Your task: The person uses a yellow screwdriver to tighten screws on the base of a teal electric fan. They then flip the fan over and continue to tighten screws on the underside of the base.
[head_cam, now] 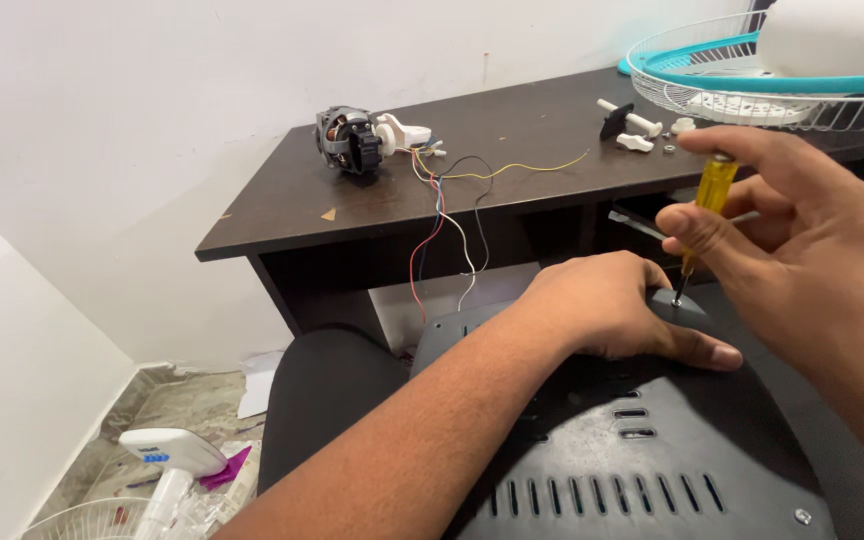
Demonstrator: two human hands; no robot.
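The right hand (812,240) pinches a yellow-handled screwdriver (704,215) between thumb and fingers (752,150), closed round the handle near its top. The tool stands almost upright, its tip touching a screw spot on the black vented panel (642,450) just below those fingers. The left hand (617,310) lies flat on the same panel, its fingers pressed together and curled over the upper edge, the thumb (702,350) stretched out just beside the screwdriver's tip. The panel rests on the person's lap, slots running across its lower part, directly under both hands.

Beyond the fingers, well apart from them, a dark brown surface (512,150) carries a small electric motor (350,140) with coloured wires (442,200) trailing over the edge. Closer to the right hand's fingers, just above them, lie white plastic knobs (637,125) and a white wire fan guard with a teal rim (742,70). Far below the left forearm, on the floor, stands a white fan stand piece (167,465)
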